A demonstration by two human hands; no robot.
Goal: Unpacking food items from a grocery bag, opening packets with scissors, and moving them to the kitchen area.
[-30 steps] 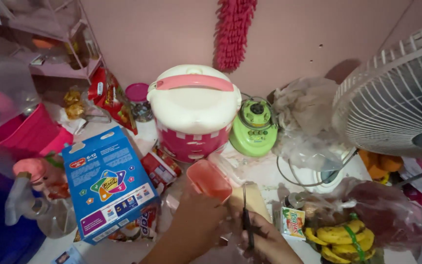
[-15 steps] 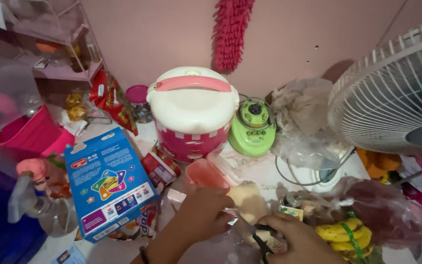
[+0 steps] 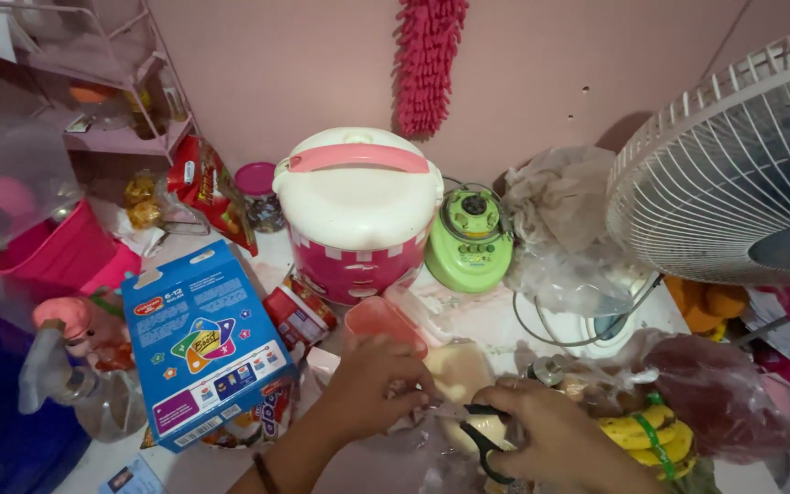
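Scissors brought down to the clear bag

Scissors (image 3: 485, 439), which stood upright between the hands a second ago, now lie low and sideways, with their black handles in the right hand (image 3: 541, 430) and the blades pointing left toward the left hand (image 3: 372, 389). The right hand is clenched around the handles. The left hand has come forward over the clear bag (image 3: 454, 380), which holds something pale, and its fingers pinch the plastic just beside the blades. The two hands have closed in on each other, so the blades appear to be meeting the plastic; whether they have bitten in is hidden by the fingers. The bag sits on the counter (image 3: 486, 316) at the near edge, just in front of the pink cup (image 3: 378, 320).

Room is tight. The blue box (image 3: 205, 343) lies close to the left wrist, with red packets (image 3: 299, 311) between it and the cup. The pink rice cooker (image 3: 358, 215) and green blender base (image 3: 468, 242) stand behind, and the bananas (image 3: 651, 439) under another plastic bag (image 3: 715, 393) crowd the right hand. The white fan (image 3: 742, 165) leans over the right side. The only bare patch of counter is the strip between the cooker and the bag.
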